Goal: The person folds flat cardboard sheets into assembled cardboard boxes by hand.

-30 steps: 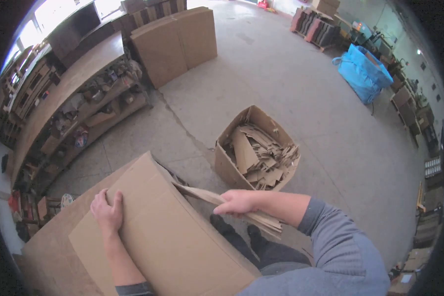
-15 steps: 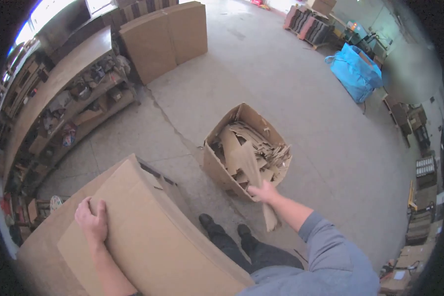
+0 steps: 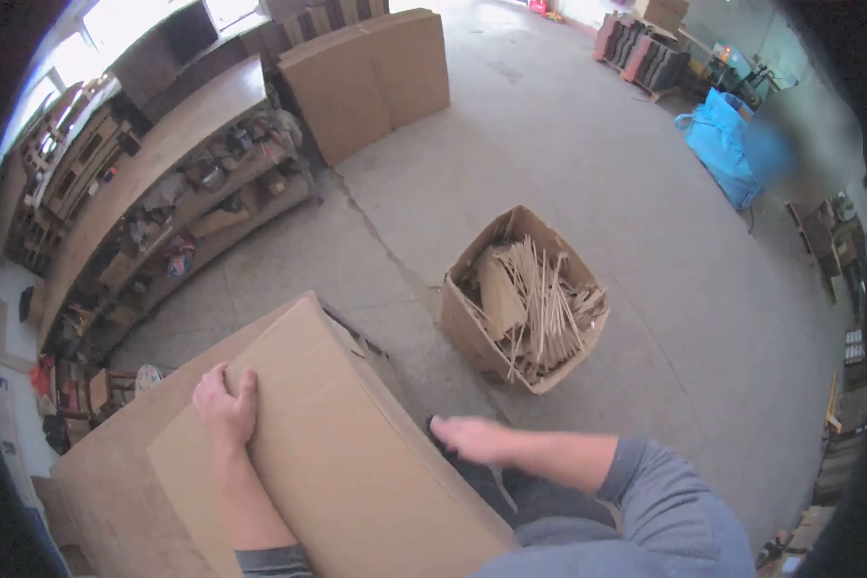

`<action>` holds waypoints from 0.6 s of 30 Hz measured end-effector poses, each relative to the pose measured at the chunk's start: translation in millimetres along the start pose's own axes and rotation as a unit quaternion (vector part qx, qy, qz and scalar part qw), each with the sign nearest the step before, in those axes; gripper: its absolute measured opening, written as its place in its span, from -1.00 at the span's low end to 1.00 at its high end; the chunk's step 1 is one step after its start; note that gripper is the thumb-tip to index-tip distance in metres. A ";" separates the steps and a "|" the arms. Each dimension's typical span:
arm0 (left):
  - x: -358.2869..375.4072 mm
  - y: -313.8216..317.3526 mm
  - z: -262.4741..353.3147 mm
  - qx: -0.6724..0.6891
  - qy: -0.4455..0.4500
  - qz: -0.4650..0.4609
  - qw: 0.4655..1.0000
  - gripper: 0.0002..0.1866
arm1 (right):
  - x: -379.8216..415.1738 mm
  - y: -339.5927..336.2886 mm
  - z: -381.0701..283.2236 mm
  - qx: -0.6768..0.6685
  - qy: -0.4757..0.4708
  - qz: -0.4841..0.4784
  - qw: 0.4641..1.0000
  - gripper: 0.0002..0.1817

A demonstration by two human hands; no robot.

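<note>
My left hand [image 3: 227, 405] lies on top of a stack of flat brown cardboard sheets [image 3: 356, 453], thumb apart from the fingers. Close to the stack's right edge is my right hand [image 3: 472, 439], smeared by motion; its fingers are not clear and I see nothing in it. Beyond it on the floor stands an open cardboard box [image 3: 472, 332] with cardboard scraps inside. A fan of thin cardboard strips [image 3: 544, 308] lies on top of those scraps.
A long wooden workbench [image 3: 164, 169] with cluttered shelves runs along the left. Large folded cardboard sheets [image 3: 371, 87] stand upright at its far end. On the right are a blue bag [image 3: 722, 144] and stacked dark and reddish pieces [image 3: 641, 53]. The concrete floor [image 3: 559, 135] has a crack.
My right hand has let go of the cardboard strips, which now lie spread in the box, and has moved back toward the stack. My left hand stays on the sheets. The view has shifted.
</note>
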State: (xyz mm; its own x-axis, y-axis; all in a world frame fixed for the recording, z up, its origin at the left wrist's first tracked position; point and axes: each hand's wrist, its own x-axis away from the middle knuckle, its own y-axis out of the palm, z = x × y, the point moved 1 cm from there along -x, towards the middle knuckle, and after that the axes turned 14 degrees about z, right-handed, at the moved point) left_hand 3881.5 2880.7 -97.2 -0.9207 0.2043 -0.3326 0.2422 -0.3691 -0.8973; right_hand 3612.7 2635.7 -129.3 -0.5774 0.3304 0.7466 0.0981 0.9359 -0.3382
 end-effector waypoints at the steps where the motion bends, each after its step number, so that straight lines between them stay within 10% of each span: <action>1: -0.9 -1.4 2.3 -0.011 -0.007 -0.016 1.000 -0.31 | 12.7 10.0 -9.5 -0.010 0.013 -0.045 0.999 -0.19; 18: 4.7 -11.6 12.0 0.007 -0.006 -0.042 0.999 -0.24 | 28.4 14.3 -18.3 -0.029 0.058 -0.033 0.997 -0.47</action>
State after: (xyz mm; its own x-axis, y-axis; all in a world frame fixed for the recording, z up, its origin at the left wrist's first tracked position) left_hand 3870.7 2875.1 -84.9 -0.9413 0.2247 -0.2518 0.1586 -0.3640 -0.9178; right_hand 3612.5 2660.8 -102.5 -0.4862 0.2771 0.8288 0.1116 0.9603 -0.2556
